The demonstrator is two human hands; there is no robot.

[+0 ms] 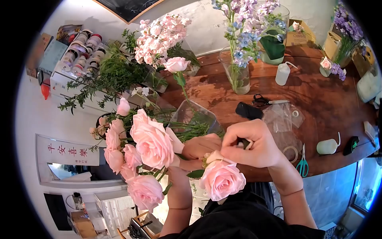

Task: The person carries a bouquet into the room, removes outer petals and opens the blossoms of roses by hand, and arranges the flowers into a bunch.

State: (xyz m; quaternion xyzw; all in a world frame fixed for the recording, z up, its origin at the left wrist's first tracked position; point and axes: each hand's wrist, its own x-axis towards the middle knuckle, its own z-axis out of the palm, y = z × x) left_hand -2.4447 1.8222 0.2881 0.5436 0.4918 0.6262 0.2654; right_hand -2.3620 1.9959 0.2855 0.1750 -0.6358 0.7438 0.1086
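Observation:
A pink rose [223,180] faces down and toward me, with a green leaf beside its base. My left hand [197,150] is closed around the stem just behind the bloom, its fingertips partly hidden. My right hand [254,144] is closed too, thumb and fingers pinching at the rose's base and outer petals. A bit of dark green shows inside its curled fingers. Left of my left hand, several large pink roses cluster, the biggest rose [152,139] nearest to it. Just beyond my hands, a clear square container [193,109] holds green stems.
A wooden table [207,79] carries a glass vase [237,75] of blue and lilac flowers, black-handled scissors [266,101], a dark phone-like object [248,111], clear plastic wrap [278,121] and teal scissors [302,164]. Squeeze bottles [327,146] stand on the right. Ribbon rolls [83,51] sit at the left.

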